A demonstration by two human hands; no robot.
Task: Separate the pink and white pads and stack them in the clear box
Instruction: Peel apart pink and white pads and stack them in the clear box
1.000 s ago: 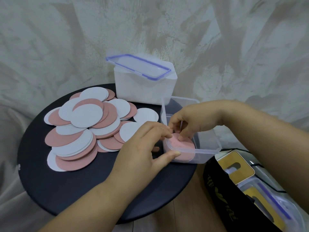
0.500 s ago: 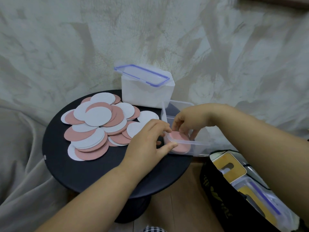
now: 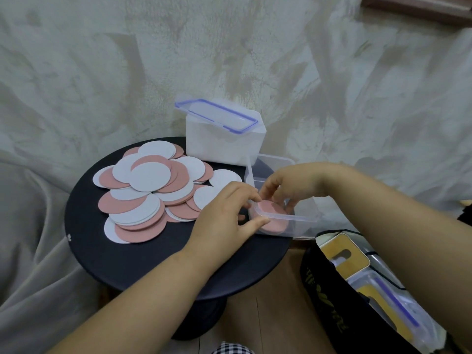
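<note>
- Right grip (image 3: 291, 182) pinches the top pink pad (image 3: 270, 209), which lies just under it in the box (image 3: 304, 218).
- Left grip (image 3: 229, 213) pinches the box rim beside it.
- The pads look light, thin and bendy; hold them by the edges.

i see a round black table (image 3: 132, 254) on a dark pedestal, standing on a wooden floor (image 3: 270, 315). at the table's far edge sits a white tub (image 3: 222, 146) with a clear, blue-rimmed lid (image 3: 217, 114) lying askew across its top. pale crumpled cloth (image 3: 102, 72) fills the background and drapes down to the left of the table. near right, on the floor, is an open black bag (image 3: 329, 290) with yellow lettering, holding yellow cards (image 3: 339, 249) and a blue-striped clear lid (image 3: 398, 307). checked fabric (image 3: 232, 348) shows at the bottom edge, and a dark wooden frame (image 3: 421, 8) top right.
</note>
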